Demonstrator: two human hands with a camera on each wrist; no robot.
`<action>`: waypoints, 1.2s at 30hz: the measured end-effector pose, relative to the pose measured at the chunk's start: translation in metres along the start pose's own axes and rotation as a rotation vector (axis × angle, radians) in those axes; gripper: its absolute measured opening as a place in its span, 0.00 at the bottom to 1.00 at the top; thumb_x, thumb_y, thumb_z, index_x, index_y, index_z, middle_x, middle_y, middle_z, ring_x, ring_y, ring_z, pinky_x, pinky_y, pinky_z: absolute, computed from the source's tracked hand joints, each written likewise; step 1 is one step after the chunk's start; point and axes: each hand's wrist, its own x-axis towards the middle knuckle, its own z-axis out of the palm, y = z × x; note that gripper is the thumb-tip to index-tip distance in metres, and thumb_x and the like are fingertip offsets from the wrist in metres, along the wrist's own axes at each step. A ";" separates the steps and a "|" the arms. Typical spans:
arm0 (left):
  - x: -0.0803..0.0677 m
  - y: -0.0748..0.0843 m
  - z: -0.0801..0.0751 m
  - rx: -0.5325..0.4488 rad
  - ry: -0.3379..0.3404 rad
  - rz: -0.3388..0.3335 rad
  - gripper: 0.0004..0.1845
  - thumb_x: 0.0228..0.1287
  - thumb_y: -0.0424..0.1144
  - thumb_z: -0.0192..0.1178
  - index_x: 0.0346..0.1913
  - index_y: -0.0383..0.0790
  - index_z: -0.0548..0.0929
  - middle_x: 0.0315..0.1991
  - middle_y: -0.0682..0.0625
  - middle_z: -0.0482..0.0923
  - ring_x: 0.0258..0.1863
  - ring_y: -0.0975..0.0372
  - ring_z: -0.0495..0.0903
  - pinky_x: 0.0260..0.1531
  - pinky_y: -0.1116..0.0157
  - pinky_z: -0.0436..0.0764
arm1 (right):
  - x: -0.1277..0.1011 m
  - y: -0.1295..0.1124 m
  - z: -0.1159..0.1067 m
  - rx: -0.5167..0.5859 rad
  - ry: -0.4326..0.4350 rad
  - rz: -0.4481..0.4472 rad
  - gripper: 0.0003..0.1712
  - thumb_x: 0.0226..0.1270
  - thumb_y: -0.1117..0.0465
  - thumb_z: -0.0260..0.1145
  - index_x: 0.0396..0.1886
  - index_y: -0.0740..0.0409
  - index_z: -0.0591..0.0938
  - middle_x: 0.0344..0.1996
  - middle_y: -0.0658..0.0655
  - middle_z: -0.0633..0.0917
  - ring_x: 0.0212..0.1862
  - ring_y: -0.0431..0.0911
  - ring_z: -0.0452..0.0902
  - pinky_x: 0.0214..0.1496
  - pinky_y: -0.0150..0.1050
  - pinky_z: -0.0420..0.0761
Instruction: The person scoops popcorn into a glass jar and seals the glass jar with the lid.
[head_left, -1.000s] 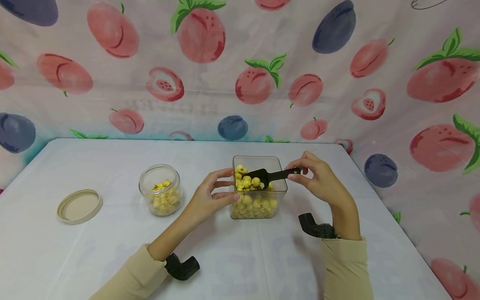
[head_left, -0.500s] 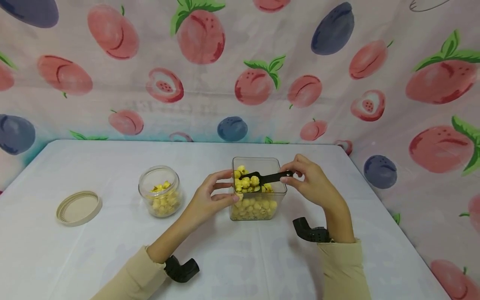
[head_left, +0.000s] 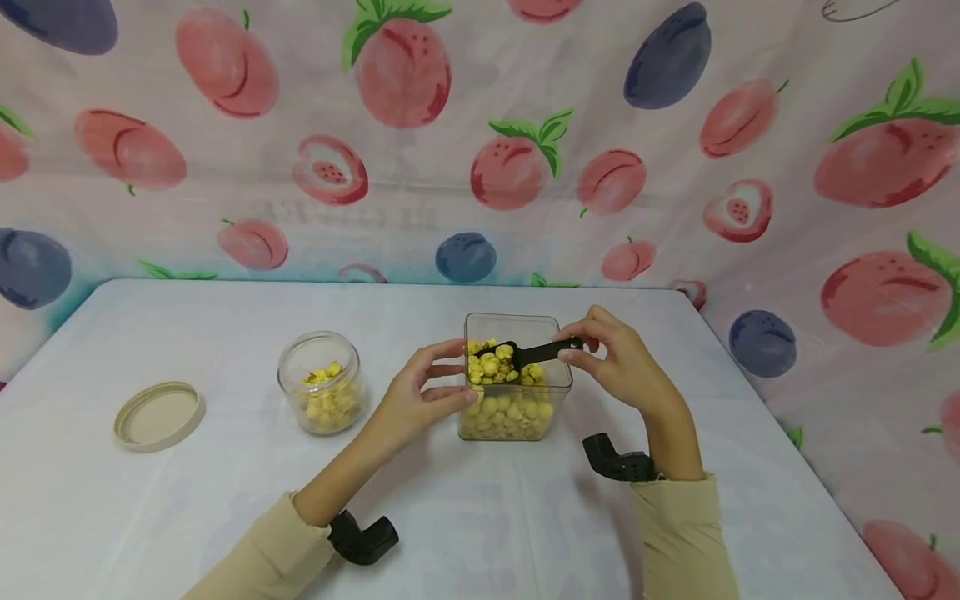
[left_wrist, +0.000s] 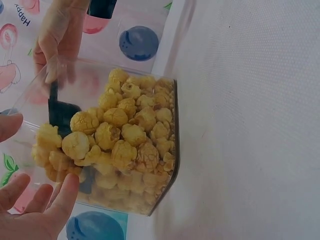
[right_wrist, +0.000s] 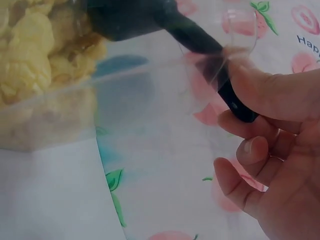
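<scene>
A clear square container (head_left: pixel 564 367) holds yellow popcorn (head_left: pixel 510 417), and a black scoop (head_left: pixel 537 353) dips into it. My right hand (head_left: pixel 618 354) pinches the end of the scoop's handle between thumb and fingers, at the container's right rim. Popcorn sits in the scoop's bowl, partly covering it. Against the container's left side rests my left hand (head_left: pixel 420 385), its fingers spread and fairly straight, the thumb at the front corner. The left wrist view shows these fingertips (left_wrist: pixel 70 187) at the clear wall. In the right wrist view the handle (right_wrist: pixel 235 102) lies under the thumb.
A round clear jar (head_left: pixel 320 392), part filled with popcorn, stands left of the left hand without its lid. Farther left lies a beige round lid (head_left: pixel 159 417). The white-covered table (head_left: pixel 480 525) meets a fruit-print cloth (head_left: pixel 420 200) behind.
My right hand has moved left and slightly down, pushing the scoop deeper into the popcorn. The left hand and the container have stayed nearly still.
</scene>
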 end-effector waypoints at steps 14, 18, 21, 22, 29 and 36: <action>0.000 -0.002 0.002 -0.020 -0.005 0.017 0.34 0.58 0.32 0.63 0.67 0.40 0.62 0.66 0.44 0.59 0.62 0.47 0.67 0.52 0.65 0.79 | -0.006 0.012 -0.008 0.172 0.002 0.156 0.10 0.62 0.64 0.64 0.43 0.58 0.83 0.28 0.53 0.67 0.35 0.43 0.61 0.32 0.35 0.63; 0.000 -0.002 0.002 -0.019 -0.005 0.025 0.34 0.58 0.31 0.63 0.67 0.41 0.63 0.66 0.45 0.59 0.62 0.48 0.67 0.51 0.66 0.79 | -0.008 0.012 -0.011 0.169 -0.015 0.176 0.10 0.63 0.63 0.64 0.44 0.57 0.82 0.29 0.53 0.68 0.35 0.43 0.62 0.33 0.34 0.65; 0.001 -0.003 0.002 -0.023 -0.009 0.034 0.34 0.58 0.31 0.63 0.67 0.41 0.63 0.66 0.44 0.59 0.62 0.47 0.67 0.51 0.66 0.79 | -0.009 0.011 -0.013 0.145 -0.017 0.164 0.12 0.62 0.63 0.65 0.46 0.58 0.83 0.28 0.53 0.69 0.35 0.42 0.63 0.34 0.32 0.65; 0.001 -0.003 0.002 -0.025 -0.011 0.036 0.34 0.58 0.31 0.63 0.67 0.40 0.63 0.66 0.44 0.59 0.62 0.47 0.67 0.51 0.66 0.79 | -0.010 0.010 -0.013 0.133 -0.018 0.159 0.13 0.62 0.64 0.65 0.46 0.59 0.83 0.28 0.53 0.69 0.35 0.42 0.64 0.34 0.32 0.66; 0.001 -0.003 0.001 -0.029 -0.009 0.027 0.34 0.58 0.32 0.63 0.67 0.40 0.62 0.66 0.45 0.59 0.62 0.47 0.67 0.51 0.67 0.79 | -0.009 0.004 -0.014 0.030 -0.014 0.067 0.11 0.59 0.68 0.65 0.43 0.59 0.84 0.26 0.51 0.71 0.33 0.38 0.65 0.33 0.30 0.67; 0.000 -0.003 0.000 -0.024 -0.008 0.021 0.34 0.58 0.32 0.63 0.67 0.42 0.63 0.66 0.45 0.59 0.62 0.48 0.67 0.52 0.66 0.79 | -0.008 0.006 -0.012 0.046 -0.021 0.076 0.11 0.61 0.68 0.64 0.44 0.60 0.83 0.27 0.51 0.71 0.33 0.39 0.65 0.34 0.31 0.67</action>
